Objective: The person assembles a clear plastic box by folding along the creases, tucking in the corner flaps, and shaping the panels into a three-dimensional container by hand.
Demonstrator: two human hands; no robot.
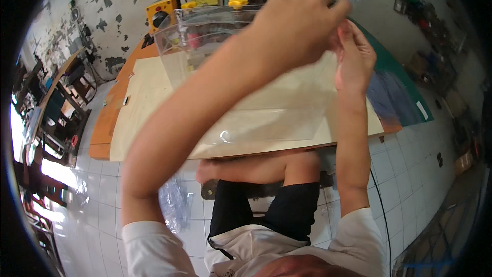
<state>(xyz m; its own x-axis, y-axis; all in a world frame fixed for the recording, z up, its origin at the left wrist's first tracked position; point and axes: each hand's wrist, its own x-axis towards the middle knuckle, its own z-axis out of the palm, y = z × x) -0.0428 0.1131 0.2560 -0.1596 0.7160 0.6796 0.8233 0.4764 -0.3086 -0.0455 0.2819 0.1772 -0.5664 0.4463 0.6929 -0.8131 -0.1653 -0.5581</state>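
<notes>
My left arm reaches across to the far right of the table, with my left hand point(300, 23) raised there. One of its fingers sticks up and the others bend toward my right hand point(356, 59). The right hand's thumb and fingers are closed together just beside it. Whatever sits between the fingertips is too small or hidden to make out. Below and left of the hands, a large clear plastic piece point(171, 64) with upright, boxlike walls rests on a pale sheet point(148, 118). My left forearm covers part of it.
The pale sheet lies on an orange-brown wooden table point(102, 136). Behind stands a machine with yellow knobs point(238, 3) and a yellow control box point(163, 14). A green mat point(394, 84) is at the right. Crumpled clear plastic point(176, 202) lies on the tiled floor; a black cable point(382, 200) runs there.
</notes>
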